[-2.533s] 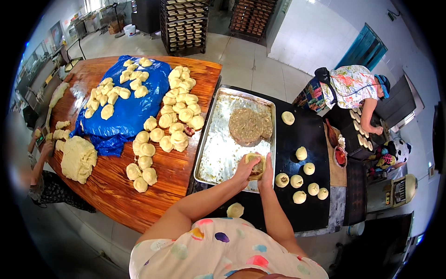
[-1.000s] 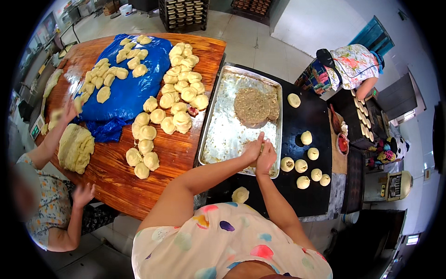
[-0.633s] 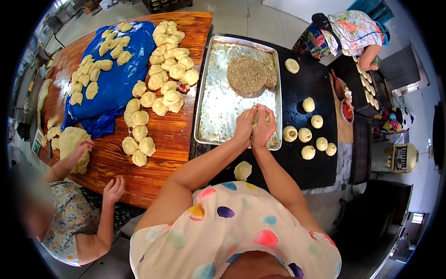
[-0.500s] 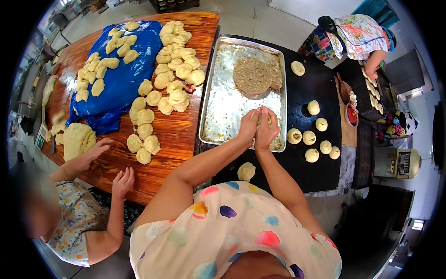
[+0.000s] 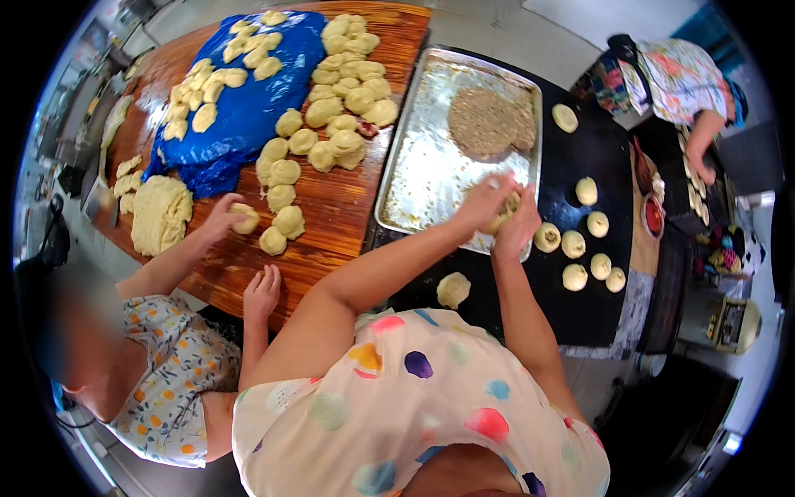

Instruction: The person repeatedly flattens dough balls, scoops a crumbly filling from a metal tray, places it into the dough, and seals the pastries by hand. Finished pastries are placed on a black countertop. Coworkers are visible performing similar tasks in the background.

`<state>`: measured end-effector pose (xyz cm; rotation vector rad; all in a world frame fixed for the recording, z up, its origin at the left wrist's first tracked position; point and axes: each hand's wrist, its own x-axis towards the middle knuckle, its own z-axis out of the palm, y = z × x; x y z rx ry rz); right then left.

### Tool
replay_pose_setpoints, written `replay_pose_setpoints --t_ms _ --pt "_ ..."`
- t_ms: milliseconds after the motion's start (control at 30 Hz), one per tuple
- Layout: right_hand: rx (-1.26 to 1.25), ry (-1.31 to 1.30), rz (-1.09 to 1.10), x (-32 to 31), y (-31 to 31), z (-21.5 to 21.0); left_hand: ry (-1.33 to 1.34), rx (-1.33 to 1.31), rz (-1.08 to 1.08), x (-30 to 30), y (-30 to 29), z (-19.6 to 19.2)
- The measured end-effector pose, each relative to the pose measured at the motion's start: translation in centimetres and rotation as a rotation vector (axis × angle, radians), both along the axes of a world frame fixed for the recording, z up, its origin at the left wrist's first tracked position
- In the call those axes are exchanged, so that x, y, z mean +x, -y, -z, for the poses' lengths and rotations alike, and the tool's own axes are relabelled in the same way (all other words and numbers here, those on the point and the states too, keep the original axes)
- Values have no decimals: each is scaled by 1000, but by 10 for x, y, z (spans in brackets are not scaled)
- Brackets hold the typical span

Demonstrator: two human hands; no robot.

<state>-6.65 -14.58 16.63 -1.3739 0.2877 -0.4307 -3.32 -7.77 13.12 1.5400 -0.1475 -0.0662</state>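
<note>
Above the near right corner of a metal tray (image 5: 403, 211), my two hands are cupped around a pale dough bun (image 5: 503, 217). My right hand (image 5: 519, 224) supports it from the right, palm turned inward. From the left, my left hand (image 5: 484, 203) curves over it, its fingertips slightly blurred. Part of the bun shows between the palms; the rest is hidden by fingers. Farther back in the tray lies a flat brown mound of filling (image 5: 490, 124). Right of my hands, several shaped buns (image 5: 573, 244) sit on the black surface (image 5: 592, 319).
A flat dough round (image 5: 454, 290) lies near my body. On the wooden table (image 5: 240, 282) at left are several dough rounds (image 5: 348, 149), a blue plastic sheet (image 5: 240, 91) and a dough lump (image 5: 161, 215). A co-worker's hand (image 5: 222, 219) holds a dough piece; another person (image 5: 683, 79) works far right.
The view has shifted, moving the scene rightward. My hands have come slightly apart, showing the bun between them. The left co-worker's hand has taken hold of a dough piece.
</note>
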Motion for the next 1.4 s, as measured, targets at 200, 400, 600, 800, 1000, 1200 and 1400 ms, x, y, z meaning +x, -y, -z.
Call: replay_pose_setpoints --t_ms 200,400,600,800,1000,1200,1400 --pt "-208 156 66 -10 22 8 -445 -812 -101 -45 29 -25" --pt "-403 232 -11 -41 68 24 -379 -441 -56 -67 63 -9" --pt "414 -152 -246 -55 139 11 -682 -408 151 -74 94 -45" --pt "278 -112 -134 -71 146 22 -571 -892 -88 -114 138 -14" --pt "-272 266 -51 -93 140 26 -252 -391 -307 -136 146 -10" --pt "259 -21 -423 -92 159 5 -564 -359 82 -125 117 -55" --pt "301 -33 -212 -69 162 9 -600 -694 -39 -125 138 -78"
